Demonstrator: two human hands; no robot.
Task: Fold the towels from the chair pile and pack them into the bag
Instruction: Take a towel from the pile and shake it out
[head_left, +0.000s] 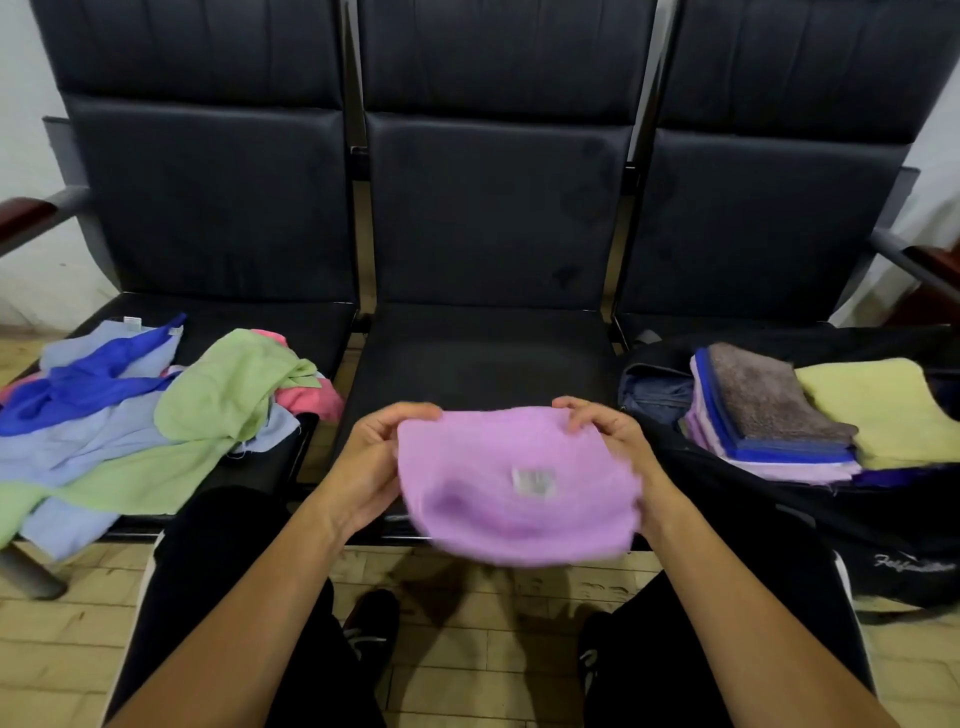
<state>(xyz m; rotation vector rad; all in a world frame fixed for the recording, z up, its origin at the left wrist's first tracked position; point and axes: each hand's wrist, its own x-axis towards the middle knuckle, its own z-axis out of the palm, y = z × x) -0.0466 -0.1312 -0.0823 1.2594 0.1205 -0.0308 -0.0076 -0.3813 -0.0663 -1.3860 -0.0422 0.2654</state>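
A lilac towel with a small white label hangs blurred in the air over the front edge of the middle seat. My left hand pinches its upper left corner and my right hand pinches its upper right corner. On the left seat lies the loose pile of towels in green, light blue, dark blue and pink. An open black bag rests on the right seat, holding a folded stack of lilac, blue and brown towels beside a folded yellow towel.
Three joined black seats with tall backs stand ahead, with wooden-tipped armrests at both ends. My black-trousered legs and dark shoes are below, on a tan tiled floor. A chair leg stands at the lower left.
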